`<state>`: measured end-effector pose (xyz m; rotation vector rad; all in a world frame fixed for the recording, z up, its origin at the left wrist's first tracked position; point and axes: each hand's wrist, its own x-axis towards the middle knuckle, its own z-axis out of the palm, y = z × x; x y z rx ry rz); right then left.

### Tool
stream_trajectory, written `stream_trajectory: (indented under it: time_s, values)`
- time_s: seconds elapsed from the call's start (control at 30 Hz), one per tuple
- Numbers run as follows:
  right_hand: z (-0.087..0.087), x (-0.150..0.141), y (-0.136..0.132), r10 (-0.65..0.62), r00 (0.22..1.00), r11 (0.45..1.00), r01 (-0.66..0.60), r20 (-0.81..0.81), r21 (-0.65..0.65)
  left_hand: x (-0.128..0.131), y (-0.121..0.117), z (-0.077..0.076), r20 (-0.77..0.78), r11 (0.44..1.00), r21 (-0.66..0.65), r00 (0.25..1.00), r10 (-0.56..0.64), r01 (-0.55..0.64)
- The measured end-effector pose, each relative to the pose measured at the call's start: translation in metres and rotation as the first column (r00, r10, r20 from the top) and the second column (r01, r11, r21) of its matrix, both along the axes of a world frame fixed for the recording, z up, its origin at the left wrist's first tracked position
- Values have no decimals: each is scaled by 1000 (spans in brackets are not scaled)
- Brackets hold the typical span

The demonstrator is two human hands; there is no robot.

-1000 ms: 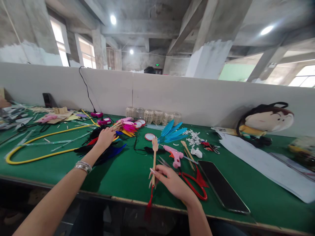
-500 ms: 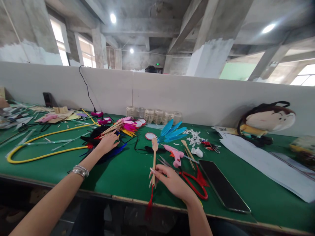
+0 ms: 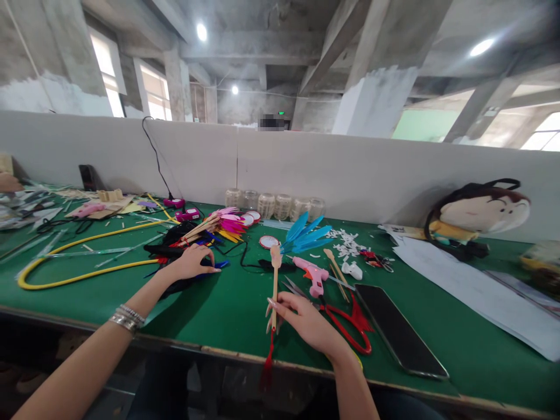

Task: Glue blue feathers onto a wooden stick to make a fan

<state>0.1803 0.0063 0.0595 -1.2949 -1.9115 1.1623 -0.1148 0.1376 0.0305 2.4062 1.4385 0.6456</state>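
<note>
In my right hand (image 3: pixel 295 315) is a pale wooden stick (image 3: pixel 275 291), held upright between thumb and fingers. A carved, hand-shaped piece (image 3: pixel 276 255) tops it, and a fan of bright blue feathers (image 3: pixel 306 233) spreads behind that top to the right. From its lower end hangs a red tassel (image 3: pixel 268 364) over the table edge. My left hand (image 3: pixel 195 261) is low over the feather pile, thumb and forefinger curled round a dark blue feather (image 3: pixel 222 264). Beside it lies a bundle of wooden sticks with pink feathers (image 3: pixel 230 219). The other fingertips are partly hidden.
Right of the stick lie a pink glue gun (image 3: pixel 311 274), red-handled scissors (image 3: pixel 350 332) and a phone (image 3: pixel 400 329). White scraps (image 3: pixel 347 242) and jars (image 3: pixel 282 205) are farther back. A yellow tube (image 3: pixel 32 274) curves at left. A plush bag (image 3: pixel 481 213) leans against the partition.
My left hand has come down from the pink-feathered sticks towards me, onto the dark blue feathers. My right hand holds the stick in nearly the same place.
</note>
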Motion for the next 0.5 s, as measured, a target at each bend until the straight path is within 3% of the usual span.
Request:
stream_trajectory:
  time_s: [0.23, 0.5]
  values:
    - [-1, -2, 1, 22, 998, 999, -24, -63, -42, -3, 15, -17, 194, 993, -113, 981, 6, 17]
    - [0, -3, 1, 15, 999, 1000, -16, -52, -21, -1, 16, 2, 471, 991, 51, 878, 84, -122]
